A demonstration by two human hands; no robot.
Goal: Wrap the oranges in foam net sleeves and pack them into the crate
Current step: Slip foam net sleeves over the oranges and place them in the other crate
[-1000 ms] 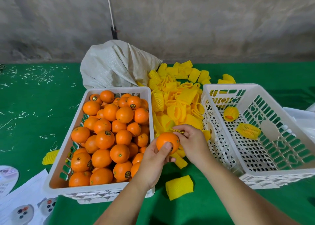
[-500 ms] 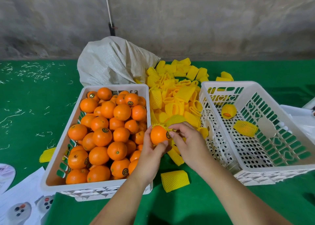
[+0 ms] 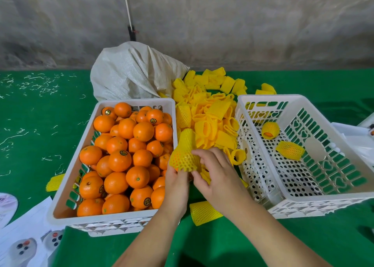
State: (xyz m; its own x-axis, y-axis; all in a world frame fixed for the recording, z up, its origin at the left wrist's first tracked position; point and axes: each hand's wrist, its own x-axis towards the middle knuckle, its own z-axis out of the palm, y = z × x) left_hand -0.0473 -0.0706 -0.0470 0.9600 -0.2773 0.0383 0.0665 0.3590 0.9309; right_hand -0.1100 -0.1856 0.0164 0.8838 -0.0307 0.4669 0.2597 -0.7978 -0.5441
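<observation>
Between the two crates I hold an orange inside a yellow foam net sleeve (image 3: 185, 157); the fruit shows only through the mesh. My left hand (image 3: 176, 188) grips it from below. My right hand (image 3: 214, 173) pinches the sleeve's right side with curled fingers. The left white crate (image 3: 66, 188) is heaped with bare oranges (image 3: 125, 157). The right white crate (image 3: 303, 198) holds two sleeved oranges (image 3: 270, 130) near its far end. A pile of loose yellow sleeves (image 3: 210, 113) lies between the crates.
A white woven sack (image 3: 133, 72) sits behind the left crate. Single sleeves lie on the green cloth (image 3: 203, 212) near me and left of the crate (image 3: 54, 182). Printed papers (image 3: 22, 236) lie at the lower left. A grey wall stands behind.
The orange was bare a second ago; the yellow sleeve has since been pulled over it and covers it now. Both hands shifted slightly left and up.
</observation>
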